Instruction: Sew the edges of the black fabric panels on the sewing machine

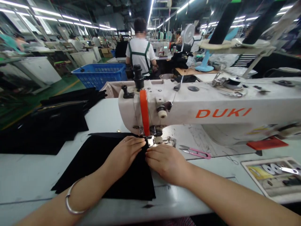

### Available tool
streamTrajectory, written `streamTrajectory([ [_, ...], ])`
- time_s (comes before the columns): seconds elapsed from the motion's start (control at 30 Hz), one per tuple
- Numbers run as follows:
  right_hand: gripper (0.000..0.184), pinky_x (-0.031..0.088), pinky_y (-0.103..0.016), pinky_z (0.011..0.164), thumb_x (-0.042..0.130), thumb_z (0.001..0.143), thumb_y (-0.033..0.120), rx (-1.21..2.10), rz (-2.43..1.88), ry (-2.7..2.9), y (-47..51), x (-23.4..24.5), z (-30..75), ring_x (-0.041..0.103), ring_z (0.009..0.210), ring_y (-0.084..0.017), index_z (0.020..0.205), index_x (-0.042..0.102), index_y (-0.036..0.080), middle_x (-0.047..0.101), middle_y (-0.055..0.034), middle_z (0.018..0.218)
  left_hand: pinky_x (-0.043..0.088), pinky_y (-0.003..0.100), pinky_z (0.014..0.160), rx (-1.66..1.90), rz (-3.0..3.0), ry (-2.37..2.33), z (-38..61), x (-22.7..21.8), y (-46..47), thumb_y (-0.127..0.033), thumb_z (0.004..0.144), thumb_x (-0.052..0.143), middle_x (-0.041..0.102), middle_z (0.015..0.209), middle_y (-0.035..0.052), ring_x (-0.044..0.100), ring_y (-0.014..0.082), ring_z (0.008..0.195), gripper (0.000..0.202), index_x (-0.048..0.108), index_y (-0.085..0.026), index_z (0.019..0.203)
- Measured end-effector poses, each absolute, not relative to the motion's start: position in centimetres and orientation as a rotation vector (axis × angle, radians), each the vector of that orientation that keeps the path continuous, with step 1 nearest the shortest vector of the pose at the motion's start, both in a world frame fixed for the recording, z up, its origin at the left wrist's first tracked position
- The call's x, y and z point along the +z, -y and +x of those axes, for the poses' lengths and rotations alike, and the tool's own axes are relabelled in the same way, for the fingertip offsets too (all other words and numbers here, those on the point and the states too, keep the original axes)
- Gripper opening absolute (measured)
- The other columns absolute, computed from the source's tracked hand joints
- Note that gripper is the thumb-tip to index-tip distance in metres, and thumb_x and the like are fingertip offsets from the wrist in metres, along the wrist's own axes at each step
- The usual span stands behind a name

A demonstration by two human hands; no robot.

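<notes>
A piece of black fabric (131, 185) lies on the sewing table, its right edge running up to the needle area of a white sewing machine (181, 106). My left hand (123, 153) rests on the fabric with its fingers stretched out, the fingertips close to the presser foot (150, 142). On the right edge of the cloth, my right hand (166, 163) has its fingers bent and pressed together, pinching the fabric just in front of the foot. The needle itself is hard to make out.
Pink-handled thread snips (197, 153) lie right of the needle area. A parts tray (249, 177) sits at the right. More black fabric pieces (49, 125) are stacked at the left. Behind the machine stand a blue basket (101, 73) and a person in a white shirt (140, 51).
</notes>
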State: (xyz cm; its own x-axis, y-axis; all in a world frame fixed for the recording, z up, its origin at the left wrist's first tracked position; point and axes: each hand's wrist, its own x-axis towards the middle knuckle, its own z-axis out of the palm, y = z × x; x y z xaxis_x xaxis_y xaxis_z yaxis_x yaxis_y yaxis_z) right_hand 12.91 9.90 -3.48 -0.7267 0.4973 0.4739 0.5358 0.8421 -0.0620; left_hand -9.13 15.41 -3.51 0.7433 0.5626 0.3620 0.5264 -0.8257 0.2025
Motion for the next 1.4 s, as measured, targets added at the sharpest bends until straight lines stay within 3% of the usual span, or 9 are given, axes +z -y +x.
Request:
streamTrajectory([
  [0.67,0.024,0.057,-0.031,0.084,0.048,0.099,0.013,-0.040,-0.785,2.550,-9.3,-2.7,12.7,0.067,0.097,-0.019,0.086,0.067,0.018,0.073,-0.0076,0.092,0.058,0.041,0.096,0.662,2.894,-0.859,-9.0,-3.3,-15.3,-0.018,0.101,0.039,0.073,0.119,0.0087,0.068,0.0228,0.109,0.034,0.069,-0.017,0.117],
  [1.4,0.016,0.056,-0.031,0.087,0.054,0.095,0.011,-0.019,-0.814,2.548,-9.6,-3.6,12.0,0.067,0.100,-0.019,0.091,0.068,0.018,0.073,-0.0074,0.094,0.052,0.046,0.107,0.631,2.749,-0.885,-9.5,-3.6,-16.6,-0.022,0.099,0.048,0.073,0.119,0.0065,0.066,0.0234,0.116,0.029,0.072,-0.022,0.116],
])
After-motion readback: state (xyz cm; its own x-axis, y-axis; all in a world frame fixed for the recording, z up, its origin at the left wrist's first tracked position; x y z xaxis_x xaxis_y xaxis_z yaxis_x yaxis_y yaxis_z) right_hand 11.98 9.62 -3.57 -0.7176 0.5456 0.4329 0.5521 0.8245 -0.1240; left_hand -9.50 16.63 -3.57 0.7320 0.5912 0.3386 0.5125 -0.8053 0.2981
